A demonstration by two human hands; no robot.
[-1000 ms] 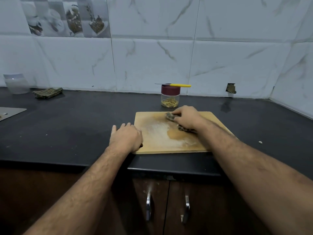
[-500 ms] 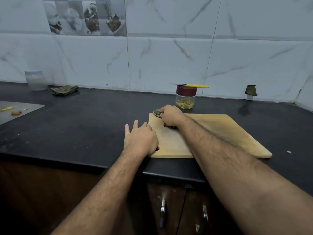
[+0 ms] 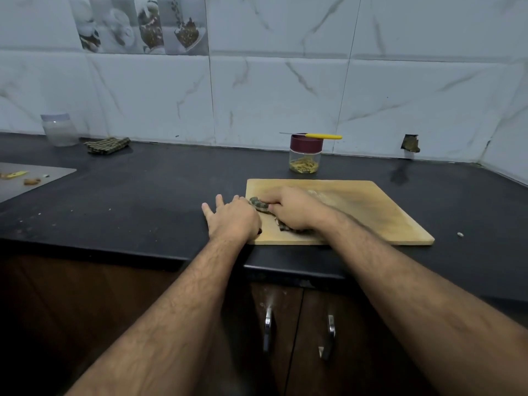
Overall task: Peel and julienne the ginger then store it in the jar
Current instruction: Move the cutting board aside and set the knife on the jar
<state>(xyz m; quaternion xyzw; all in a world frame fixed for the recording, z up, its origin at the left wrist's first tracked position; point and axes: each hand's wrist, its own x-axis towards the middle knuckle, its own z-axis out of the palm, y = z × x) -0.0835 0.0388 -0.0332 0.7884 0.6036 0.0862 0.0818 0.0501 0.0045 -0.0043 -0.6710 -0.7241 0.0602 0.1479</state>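
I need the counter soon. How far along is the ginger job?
Done: julienned ginger sits in the lidded jar, knife across its lid. In hand: right hand wipes the cutting board with a cloth; left hand steadies it. Left: finishing cleanup.

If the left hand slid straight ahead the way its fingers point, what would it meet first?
Probably nothing close: the left hand points up-left across bare black counter, beside the cutting board. The tiled wall seems next, though depth is unclear.
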